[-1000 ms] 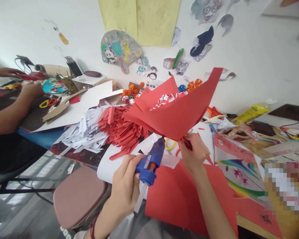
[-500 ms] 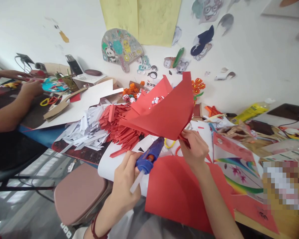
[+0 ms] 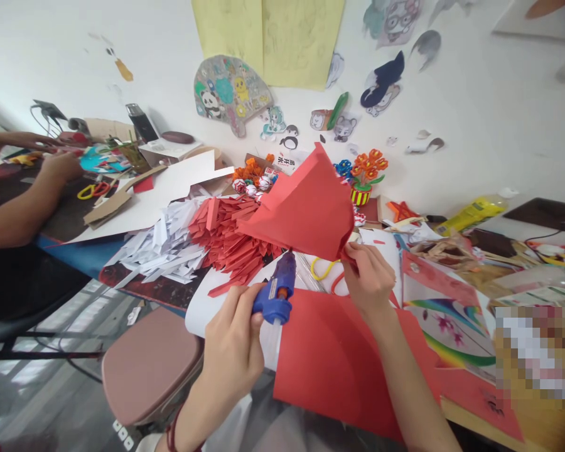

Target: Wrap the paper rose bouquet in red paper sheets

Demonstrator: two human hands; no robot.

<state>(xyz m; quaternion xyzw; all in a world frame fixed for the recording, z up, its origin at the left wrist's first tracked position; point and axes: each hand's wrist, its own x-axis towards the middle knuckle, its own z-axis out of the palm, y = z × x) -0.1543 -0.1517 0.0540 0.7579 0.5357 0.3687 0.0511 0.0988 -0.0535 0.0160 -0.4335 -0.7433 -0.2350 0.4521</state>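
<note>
The left hand (image 3: 233, 339) has its fingers clamped around a blue glue gun (image 3: 277, 295), a clear stick poking from its back end. The gun's tip is just below a folded red paper wrap (image 3: 306, 210), held up over the middle of the table; I cannot tell whether they touch. The right hand (image 3: 370, 276) pinches the wrap's lower right corner, fingers together on it. The inside of the wrap is hidden.

Behind it, to the right, a striped pot (image 3: 360, 196) holds orange flowers (image 3: 370, 166). To the far right lies a tilted yellow bottle (image 3: 475, 211) with a white cap. On the far left, a cup (image 3: 139, 162) stands near a dark flask (image 3: 142, 123); the cup's contents are too small to make out. Loose piles of red strips (image 3: 230, 238) and white strips (image 3: 162, 248) lie left of the wrap.
</note>
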